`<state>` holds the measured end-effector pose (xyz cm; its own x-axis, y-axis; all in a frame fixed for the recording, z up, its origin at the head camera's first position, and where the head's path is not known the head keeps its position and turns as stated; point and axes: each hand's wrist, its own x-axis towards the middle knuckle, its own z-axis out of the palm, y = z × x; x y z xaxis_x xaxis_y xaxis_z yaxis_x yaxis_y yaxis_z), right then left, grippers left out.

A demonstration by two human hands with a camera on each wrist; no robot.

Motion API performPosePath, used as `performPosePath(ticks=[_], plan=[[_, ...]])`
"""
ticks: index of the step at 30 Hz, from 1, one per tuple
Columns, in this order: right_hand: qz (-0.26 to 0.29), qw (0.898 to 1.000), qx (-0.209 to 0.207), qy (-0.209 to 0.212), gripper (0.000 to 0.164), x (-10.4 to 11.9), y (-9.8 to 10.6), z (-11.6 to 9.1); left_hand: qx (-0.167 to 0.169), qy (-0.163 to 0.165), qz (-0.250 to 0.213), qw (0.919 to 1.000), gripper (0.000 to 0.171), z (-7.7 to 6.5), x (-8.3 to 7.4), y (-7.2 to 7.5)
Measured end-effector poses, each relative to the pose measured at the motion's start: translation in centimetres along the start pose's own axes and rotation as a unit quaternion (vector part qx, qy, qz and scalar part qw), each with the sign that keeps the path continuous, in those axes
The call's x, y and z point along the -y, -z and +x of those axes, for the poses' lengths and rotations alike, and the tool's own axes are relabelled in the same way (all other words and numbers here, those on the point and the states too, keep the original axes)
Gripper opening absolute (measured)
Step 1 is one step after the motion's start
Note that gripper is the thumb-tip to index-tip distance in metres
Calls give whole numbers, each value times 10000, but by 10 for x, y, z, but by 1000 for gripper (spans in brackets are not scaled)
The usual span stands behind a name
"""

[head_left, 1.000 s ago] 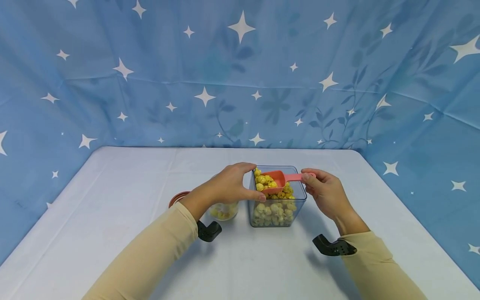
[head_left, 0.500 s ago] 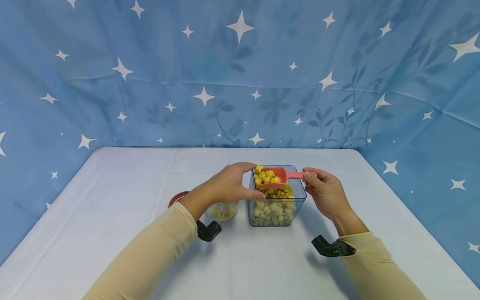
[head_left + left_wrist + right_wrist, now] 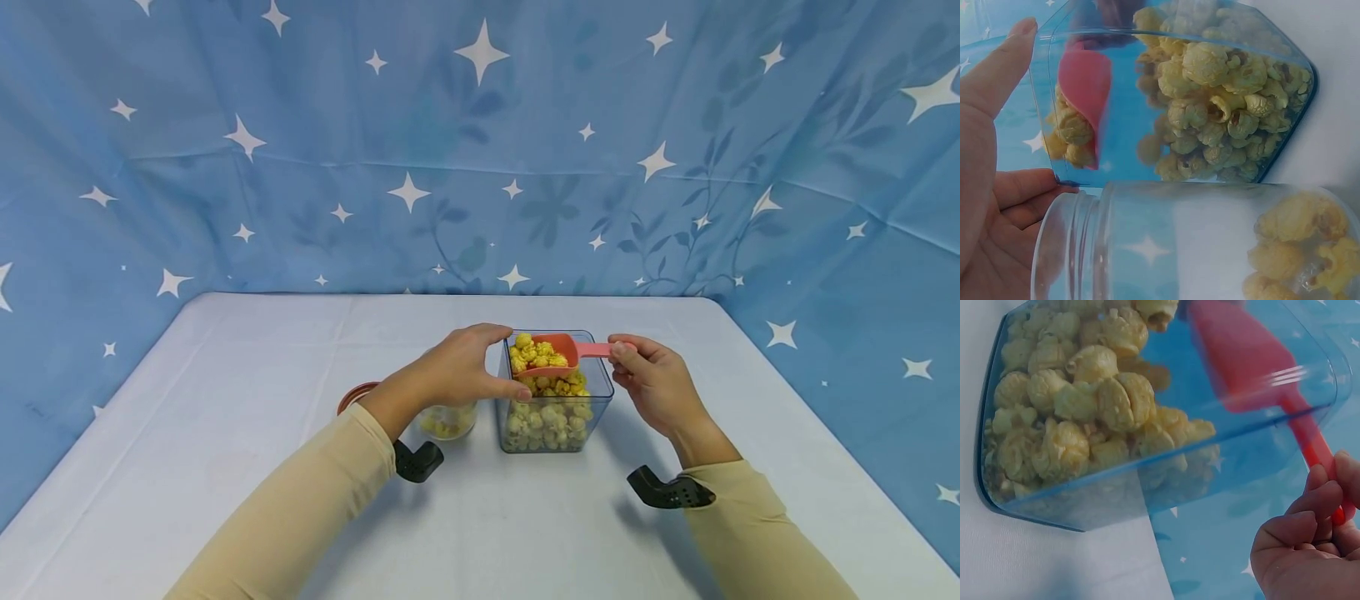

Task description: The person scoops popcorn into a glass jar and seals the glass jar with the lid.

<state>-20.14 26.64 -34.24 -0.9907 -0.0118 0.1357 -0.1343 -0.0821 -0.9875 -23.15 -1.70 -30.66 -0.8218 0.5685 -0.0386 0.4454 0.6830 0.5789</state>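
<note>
My right hand (image 3: pixel 651 379) pinches the red scoop (image 3: pixel 572 348) by its handle, and it's loaded, popcorn (image 3: pixel 537 356) heaped in the bowl, up at the rim of the clear box (image 3: pixel 598 404). My left hand (image 3: pixel 461 364) grips that rim, thumb and fingers wide across its left corners. Box stands toward the table's (image 3: pixel 262 350) far edge. Filling the scoop looks done; emptying it isn't. The jar (image 3: pixel 1141 209), just left, holds only a few pieces. That reddish ring (image 3: pixel 349 397) might be a lid, half hidden.
</note>
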Motion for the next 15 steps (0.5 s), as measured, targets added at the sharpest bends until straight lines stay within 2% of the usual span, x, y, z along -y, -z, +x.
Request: performPosePath(ticks=[15], plan=[[408, 9991, 7, 67, 14, -1, 7, -2, 9, -2, 10, 10000, 96, -1, -2, 0]])
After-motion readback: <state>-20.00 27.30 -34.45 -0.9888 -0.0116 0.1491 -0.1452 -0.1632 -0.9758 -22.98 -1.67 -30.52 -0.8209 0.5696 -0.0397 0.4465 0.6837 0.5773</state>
